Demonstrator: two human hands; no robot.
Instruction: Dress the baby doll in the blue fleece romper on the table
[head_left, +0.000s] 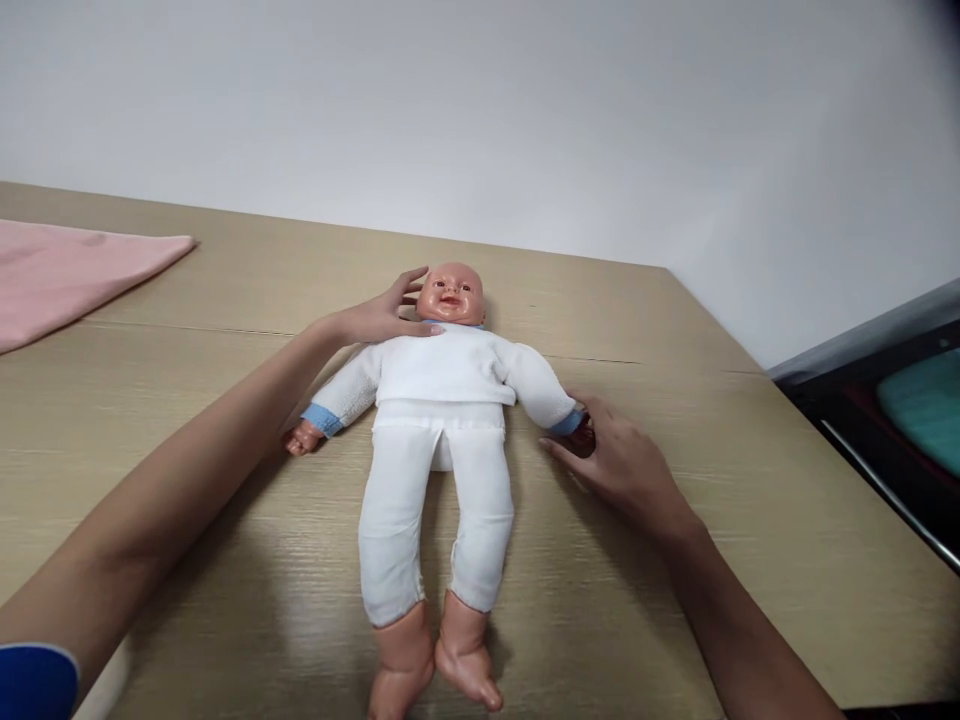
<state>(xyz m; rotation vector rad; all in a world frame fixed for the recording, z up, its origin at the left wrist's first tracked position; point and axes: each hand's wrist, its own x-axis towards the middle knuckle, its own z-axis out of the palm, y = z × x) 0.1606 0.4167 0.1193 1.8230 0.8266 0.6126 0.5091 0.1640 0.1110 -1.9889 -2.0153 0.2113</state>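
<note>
A baby doll (pixel 442 400) in a white top and white trousers with blue cuffs lies face up on the wooden table (pixel 712 420), head towards the wall, bare feet towards me. My left hand (pixel 386 312) cups the side of the doll's head and neck, fingers spread behind the head and thumb across the collar. My right hand (pixel 615 455) rests over the doll's hand at the end of its sleeve, fingers curled round it; that doll hand is mostly hidden under my fingers.
A folded pink cloth (pixel 67 275) lies at the table's far left. A white wall (pixel 525 110) runs behind the table. Off the right edge stands a dark frame (pixel 885 440) with a teal cushion (pixel 926 405).
</note>
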